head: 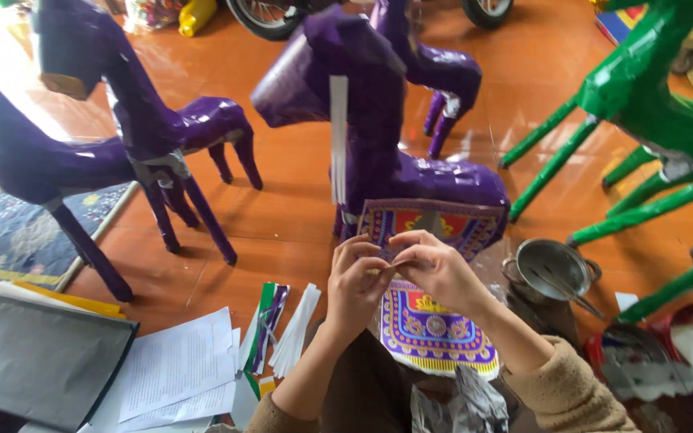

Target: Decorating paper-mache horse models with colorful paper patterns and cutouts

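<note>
Single head cam, worn on the person, tilted steeply down and fwd over an orange tiled floor [282, 224]; no 2nd view, so nothing shared. Very close: left hand [356, 277] and right hand [435, 269] sit bottom centre, forearms running off the lower edge. Purple paper horse [378, 120] fills frame centre, green paper horse [651, 88] cut by the right edge, bike wheels [262, 16] clipped at the top.
</note>
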